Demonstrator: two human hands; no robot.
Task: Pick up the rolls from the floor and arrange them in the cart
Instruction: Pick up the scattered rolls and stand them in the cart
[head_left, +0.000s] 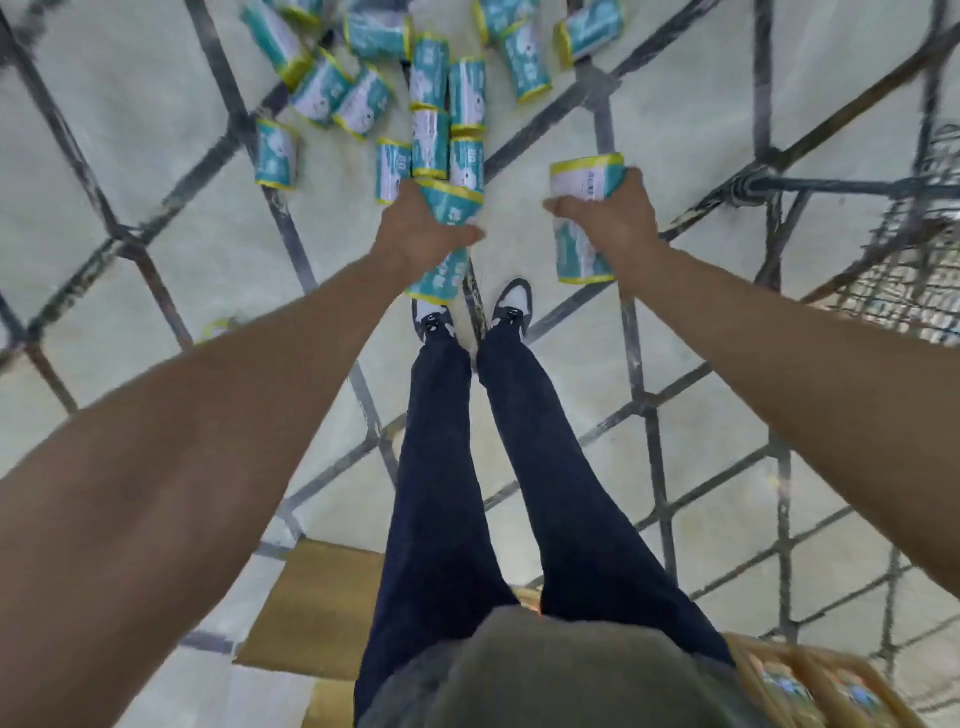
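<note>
Olive shirt hem fills the bottom edge, and from it two legs in dark trousers run down to a pair of black-and-white shoes planted on the pale tiled floor. Brown cardboard lies on the floor behind the shoes. Both bare arms reach out above the shoes. Left hand has its fingers clenched round two teal-and-yellow rolls, one ahead of the hand and one hanging below it, just over the left shoe. Right hand likewise grips two rolls, one above its fingers and one beneath, to the right of the shoes. Beyond the shoes, a loose pile of rolls lies scattered on the floor. Wire mesh of the cart shows at the far right of the shoes.
</note>
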